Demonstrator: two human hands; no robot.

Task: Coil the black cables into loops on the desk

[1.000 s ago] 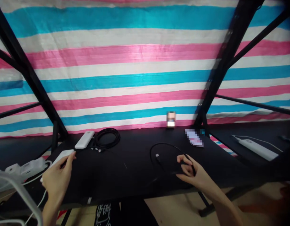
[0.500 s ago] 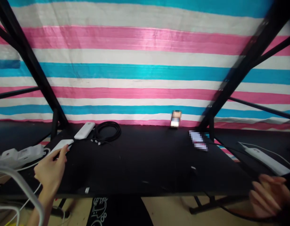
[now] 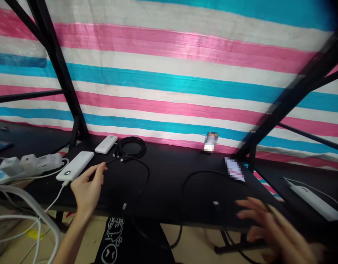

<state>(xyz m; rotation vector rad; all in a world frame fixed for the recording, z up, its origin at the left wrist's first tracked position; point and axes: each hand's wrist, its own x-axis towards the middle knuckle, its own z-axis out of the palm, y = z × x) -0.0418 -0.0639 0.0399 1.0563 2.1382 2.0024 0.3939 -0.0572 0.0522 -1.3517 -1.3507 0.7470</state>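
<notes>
Head cam view, and the left hand (image 3: pixel 88 187) is the easy part: thumb and fingertips are pinched together on a black cable (image 3: pixel 148 172), which trails right across the black table (image 3: pixel 163 190) and drops toward the near edge. After that it gets murky, since dark cord over dark clothing (image 3: pixel 110 253) is tough to trace. There's another black curve (image 3: pixel 182 198) mid-table, and I can't tell if the 2 are the same cord. The right hand (image 3: pixel 270 223) is motion-blurred, fingers loosely spread, wrist lost in shadow; a dark line crosses it, but honestly can't tell if it's gripping anything. Just beyond the left hand sits a white power bank (image 3: pixel 75 165) with a white lead plugged in, and behind that a 2nd white slab (image 3: pixel 106 144) beside a coiled black cable (image 3: pixel 132 147). The power strip (image 3: pixel 28 164) is cut off at the left edge. 2 items at the back right, an upright gadget (image 3: pixel 211 142) and a flat card-like thing (image 3: pixel 234 169), are pixelated, so no details there.
</notes>
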